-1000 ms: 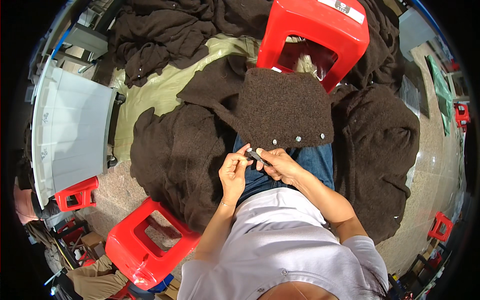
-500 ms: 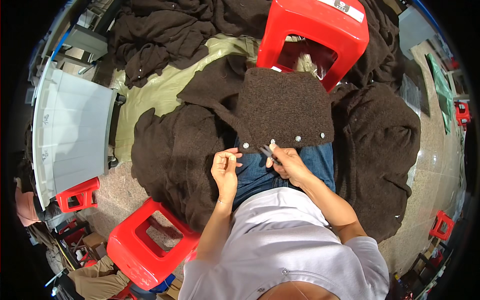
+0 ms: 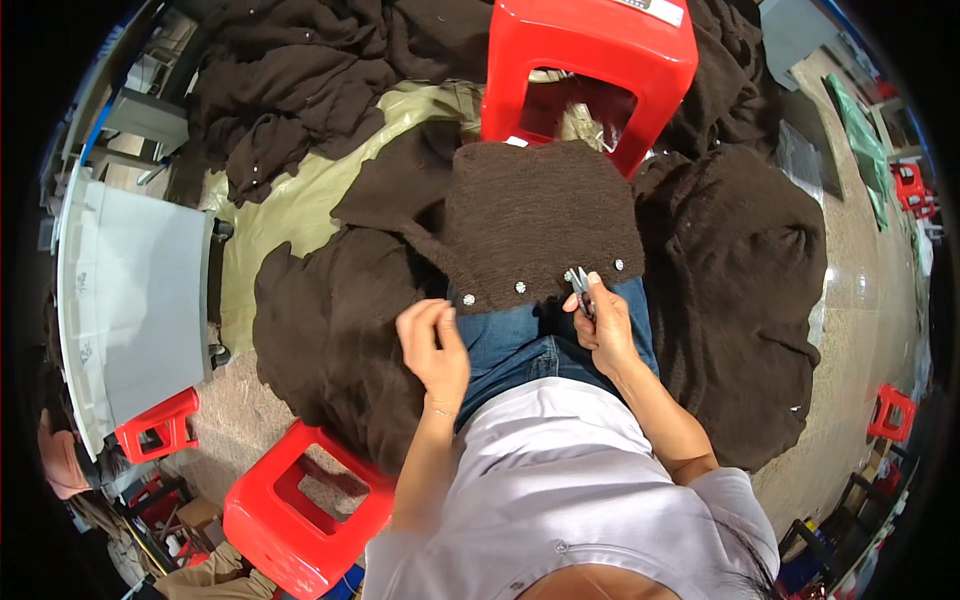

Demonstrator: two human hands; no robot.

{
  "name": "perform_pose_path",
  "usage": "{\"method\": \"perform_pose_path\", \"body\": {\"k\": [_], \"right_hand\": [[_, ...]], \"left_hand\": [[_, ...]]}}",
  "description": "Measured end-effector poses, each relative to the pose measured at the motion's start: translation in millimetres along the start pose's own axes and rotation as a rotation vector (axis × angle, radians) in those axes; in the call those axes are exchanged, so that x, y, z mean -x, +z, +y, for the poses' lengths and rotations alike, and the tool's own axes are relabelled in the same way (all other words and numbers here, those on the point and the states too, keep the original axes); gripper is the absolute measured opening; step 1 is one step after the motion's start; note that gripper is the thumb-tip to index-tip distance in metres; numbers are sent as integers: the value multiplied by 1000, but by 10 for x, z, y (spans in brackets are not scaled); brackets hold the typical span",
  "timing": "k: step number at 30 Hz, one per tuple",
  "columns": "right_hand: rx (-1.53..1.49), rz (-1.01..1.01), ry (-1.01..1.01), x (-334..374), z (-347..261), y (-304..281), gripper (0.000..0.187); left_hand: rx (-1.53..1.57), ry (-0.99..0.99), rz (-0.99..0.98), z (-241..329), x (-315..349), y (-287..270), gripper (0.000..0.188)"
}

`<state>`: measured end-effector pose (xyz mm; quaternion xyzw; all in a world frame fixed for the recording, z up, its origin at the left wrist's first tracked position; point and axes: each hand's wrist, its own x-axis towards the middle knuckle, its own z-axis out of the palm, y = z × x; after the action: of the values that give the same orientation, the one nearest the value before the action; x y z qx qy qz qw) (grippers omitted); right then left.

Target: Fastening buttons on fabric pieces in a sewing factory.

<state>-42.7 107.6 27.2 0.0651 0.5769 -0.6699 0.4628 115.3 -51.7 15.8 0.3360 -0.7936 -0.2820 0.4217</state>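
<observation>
A dark brown knitted garment piece (image 3: 545, 215) lies over my lap, with several sparkling round buttons (image 3: 520, 287) along its near edge. My right hand (image 3: 610, 330) is closed around small metal thread snips (image 3: 584, 284). Their tips are up against the garment edge, beside a button near the right end. Just left of the leftmost button, my left hand (image 3: 433, 350) is raised with its fingers curled in toward the thumb. It is slightly blurred, and whatever may be in its pinch is too small to make out.
A red plastic stool (image 3: 600, 40) stands beyond my lap; another red stool (image 3: 300, 510) is at lower left. Heaps of brown knitwear (image 3: 340, 320) flank me, with more on yellowish sheeting (image 3: 290, 190). A white wheeled bin (image 3: 140, 300) stands on the left.
My right hand has moved the snips rightward along the edge, from one button to another. My left hand has shifted a little and its fingers have curled more. The whole view has drifted slightly.
</observation>
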Motion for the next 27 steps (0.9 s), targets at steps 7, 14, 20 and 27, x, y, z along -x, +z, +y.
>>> {"method": "perform_pose_path", "body": {"k": [7, 14, 20, 27], "right_hand": [[35, -20, 5, 20, 18, 46, 49], [89, -34, -20, 8, 38, 50, 50], [120, -68, -37, 19, 37, 55, 50], [288, -238, -27, 66, 11, 99, 49]], "left_hand": [[-23, 111, -252, 388, -30, 410, 29], [-334, 49, -305, 367, 14, 528, 25], [-311, 49, -288, 318, 57, 502, 18], [201, -76, -292, 273, 65, 399, 10]]}}
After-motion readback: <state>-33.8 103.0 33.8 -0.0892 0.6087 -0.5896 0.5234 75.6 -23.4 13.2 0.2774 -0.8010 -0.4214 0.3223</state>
